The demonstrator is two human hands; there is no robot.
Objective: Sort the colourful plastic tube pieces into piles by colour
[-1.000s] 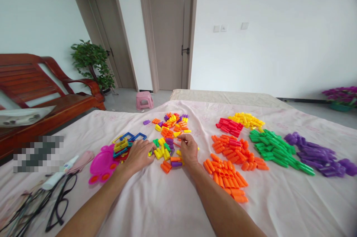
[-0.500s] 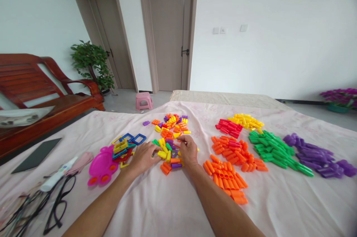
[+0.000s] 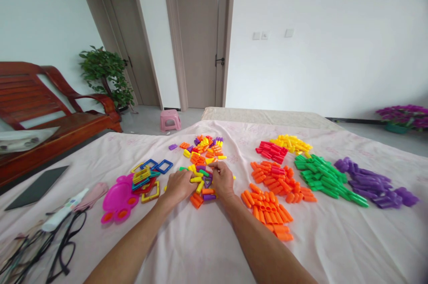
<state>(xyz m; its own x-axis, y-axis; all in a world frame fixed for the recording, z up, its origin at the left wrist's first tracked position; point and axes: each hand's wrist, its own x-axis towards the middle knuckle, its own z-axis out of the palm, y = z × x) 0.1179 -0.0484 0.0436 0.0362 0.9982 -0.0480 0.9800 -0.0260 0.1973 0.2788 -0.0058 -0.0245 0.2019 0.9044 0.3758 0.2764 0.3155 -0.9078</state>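
Both hands work in a mixed pile of small plastic tube-like building pieces on the cloth. My left hand (image 3: 180,185) is closed at the pile's left side, its fingertips on a yellow tube piece (image 3: 196,179). My right hand (image 3: 223,181) is at the pile's right side with thumb and fingers pinched; what they hold is hidden. Between the hands lie another yellow piece (image 3: 199,187), a purple triangular piece (image 3: 207,182) and a purple tube piece (image 3: 209,197). Orange pieces (image 3: 196,200) lie just in front. More mixed pieces (image 3: 203,145) spread behind the hands.
Sorted piles lie right: orange (image 3: 272,208), red (image 3: 271,151), yellow (image 3: 292,143), green (image 3: 321,174), purple (image 3: 371,181). Left are square frame tiles (image 3: 164,166), a pink tray (image 3: 117,197), eyeglasses (image 3: 65,248), a white tube (image 3: 65,210) and a dark flat tablet-like object (image 3: 37,187).
My left hand has moved right, farther into the mixed pile and closer to my right hand. My right hand stays almost in place. The view has shifted slightly.
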